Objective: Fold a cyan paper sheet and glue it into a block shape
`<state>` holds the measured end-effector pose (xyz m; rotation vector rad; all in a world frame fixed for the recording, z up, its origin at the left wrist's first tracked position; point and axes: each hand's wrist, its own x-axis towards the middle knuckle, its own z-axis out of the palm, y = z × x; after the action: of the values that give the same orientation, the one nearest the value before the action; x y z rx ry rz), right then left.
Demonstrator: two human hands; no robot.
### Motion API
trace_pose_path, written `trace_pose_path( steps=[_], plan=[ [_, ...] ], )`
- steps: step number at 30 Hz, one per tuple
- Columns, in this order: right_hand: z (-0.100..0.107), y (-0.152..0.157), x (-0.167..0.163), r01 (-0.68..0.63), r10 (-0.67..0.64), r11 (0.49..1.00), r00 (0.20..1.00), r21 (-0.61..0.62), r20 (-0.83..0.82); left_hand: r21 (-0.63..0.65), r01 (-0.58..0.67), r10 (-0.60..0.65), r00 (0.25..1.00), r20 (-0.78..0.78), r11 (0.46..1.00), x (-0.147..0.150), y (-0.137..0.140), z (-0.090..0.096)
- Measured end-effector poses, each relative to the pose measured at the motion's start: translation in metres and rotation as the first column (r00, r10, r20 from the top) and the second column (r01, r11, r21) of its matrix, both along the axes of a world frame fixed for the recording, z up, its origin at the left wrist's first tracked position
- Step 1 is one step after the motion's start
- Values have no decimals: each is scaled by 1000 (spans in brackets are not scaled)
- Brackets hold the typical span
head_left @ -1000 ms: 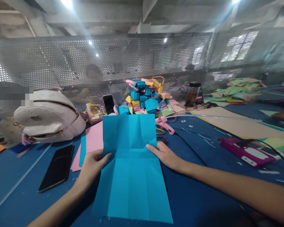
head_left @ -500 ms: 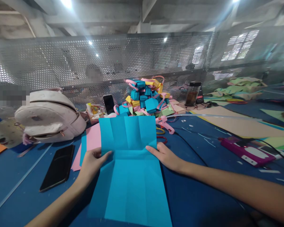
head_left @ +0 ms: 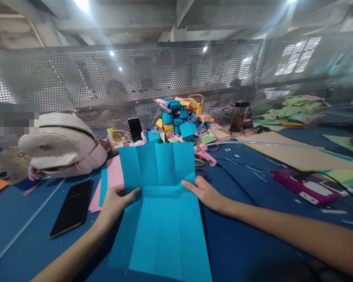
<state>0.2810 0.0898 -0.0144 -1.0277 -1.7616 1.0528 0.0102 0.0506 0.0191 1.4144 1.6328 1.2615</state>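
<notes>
A creased sheet of blue paper (head_left: 164,227) stands in front of me, its upper part bent up along a fold across the sheet and several lengthwise creases showing. My left hand (head_left: 116,201) grips its left edge near that fold, thumb on the near face and fingers behind. At the right edge my right hand (head_left: 204,192) pinches the paper, thumb on top, other fingers partly hidden. Behind the sheet lie pink paper sheets (head_left: 114,172), a pink glue gun (head_left: 206,155) and scissors with a red handle (head_left: 201,172), partly covered.
A pile of folded blue and yellow paper boxes (head_left: 179,121) rises at the back. To the left are a white backpack (head_left: 62,145) and a black phone (head_left: 72,207). On the right sit a magenta power strip (head_left: 305,188), cables and a dark bottle (head_left: 239,116).
The upper left corner of the blue paper has swung slightly outward to the left, so the upper part lies a little flatter. Both hands keep their hold in nearly the same place.
</notes>
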Motion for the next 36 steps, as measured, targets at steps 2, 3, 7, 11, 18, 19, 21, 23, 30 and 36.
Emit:
trace_pose_path(
  steps=[2, 3, 7, 11, 18, 19, 21, 23, 30, 36],
  plan=[
    [2, -2, 0, -20, 20, 1000, 1000, -2, 0, -14, -2, 2, 1000, 18, 1000, 0, 0, 1],
    [3, -2, -1, -33, 33, 999, 999, -3, 1, -21, 0, 1, 1000, 25, 1000, 0, 0, 2],
    [5, -2, -1, -66, 66, 998, 998, -3, 9, -44, 14, -12, 999, 34, 999, -2, 2, 3],
    [2, -1, -1, -35, 34, 999, 999, 8, 21, -56, 29, -28, 999, 24, 998, -6, 4, 1],
    [0, -3, 1, -46, 44, 999, 998, 21, 55, -63, 64, -66, 997, -40, 996, -9, 2, -4],
    [0, -3, 1, -58, 57, 998, 997, 20, 60, -60, 62, -65, 996, -54, 996, -9, 1, -3],
    [1, -2, 1, -79, 78, 997, 995, 19, 65, -51, 55, -59, 995, -78, 997, -9, 0, -2],
    [2, -2, 1, -94, 92, 995, 994, 21, 66, -46, 52, -56, 994, -89, 998, -9, 0, -1],
    [3, -3, 1, -130, 128, 991, 989, 31, 69, -53, 64, -66, 997, -38, 997, -10, 5, -7],
    [6, -5, 0, -158, 154, 987, 985, 38, 81, -81, 64, -65, 998, 0, 995, -11, 6, -9]
  ],
)
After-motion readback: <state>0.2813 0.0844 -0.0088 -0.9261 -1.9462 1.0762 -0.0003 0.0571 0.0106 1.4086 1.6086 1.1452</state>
